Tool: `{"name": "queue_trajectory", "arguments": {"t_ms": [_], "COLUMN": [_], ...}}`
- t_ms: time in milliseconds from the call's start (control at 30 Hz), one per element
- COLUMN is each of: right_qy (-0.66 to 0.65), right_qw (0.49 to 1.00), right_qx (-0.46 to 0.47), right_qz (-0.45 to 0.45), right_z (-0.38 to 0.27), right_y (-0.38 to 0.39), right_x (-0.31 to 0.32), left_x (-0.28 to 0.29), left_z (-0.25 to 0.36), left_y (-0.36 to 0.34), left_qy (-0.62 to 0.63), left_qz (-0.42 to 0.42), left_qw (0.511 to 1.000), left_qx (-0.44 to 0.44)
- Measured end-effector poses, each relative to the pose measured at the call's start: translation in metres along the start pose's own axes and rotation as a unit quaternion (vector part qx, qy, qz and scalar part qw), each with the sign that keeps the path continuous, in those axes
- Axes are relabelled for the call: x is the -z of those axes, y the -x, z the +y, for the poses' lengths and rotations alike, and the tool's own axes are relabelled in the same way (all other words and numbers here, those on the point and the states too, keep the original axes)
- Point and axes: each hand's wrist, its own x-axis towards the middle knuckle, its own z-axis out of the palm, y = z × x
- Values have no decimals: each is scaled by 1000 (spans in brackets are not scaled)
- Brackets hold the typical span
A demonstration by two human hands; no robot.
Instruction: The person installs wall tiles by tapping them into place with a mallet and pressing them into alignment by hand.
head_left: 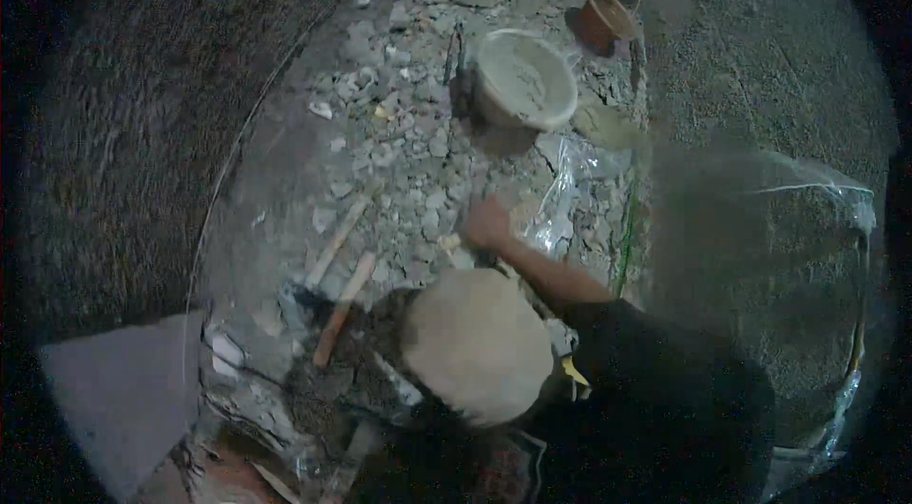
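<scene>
A right hand [486, 222] is being closed around a short pale handle [450, 243], low over the rubble [399, 152]. Left of it, two wooden-handled tools [340, 300] are lying. Clear plastic sheet [560, 200] is spread just beside it. Beyond it, a grey mortar pan [525, 78] and an orange bowl [605, 19] are resting.

- The floor [285, 171] is rough grey concrete, covered with broken rubble [408, 162].
- A pale round basin [525, 78] with grey mix stands on the rubble.
- A small brown bowl [606, 19] sits behind the basin.
- Two wooden handles [342, 300] lie side by side.
- A clear plastic sheet [570, 190] lies beside the rubble.
</scene>
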Motion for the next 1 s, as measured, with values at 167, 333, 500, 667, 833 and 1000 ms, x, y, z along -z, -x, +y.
{"name": "queue_trajectory", "arguments": {"t_ms": [167,333,500,667,833,1000], "right_qy": [-213,-128,-318,-377,-355,-310], "right_qw": [970,945,945,920,935,946], "right_qx": [-116,-49,-79,-63,22,89], "right_qz": [18,296,19,-92,7,24], "right_z": [-15,-2,-16,-60,-53,-3], "right_y": [20,46,82,113,157,245], "right_x": [4,-38,-35,-47,-95,-184], "left_x": [-5,-14,-26,-45,-128,-124], "left_z": [87,188,266,363,321,315], "left_y": [-21,-40,-38,-21,-18,14], "left_qy": [8,-4,-96,-165,-115,-63], "left_qz": [-59,-134,-188,-464,-443,-388], "left_qw": [993,956,855,809,770,767], "left_qx": [-104,-262,-474,-320,-444,-506]}}
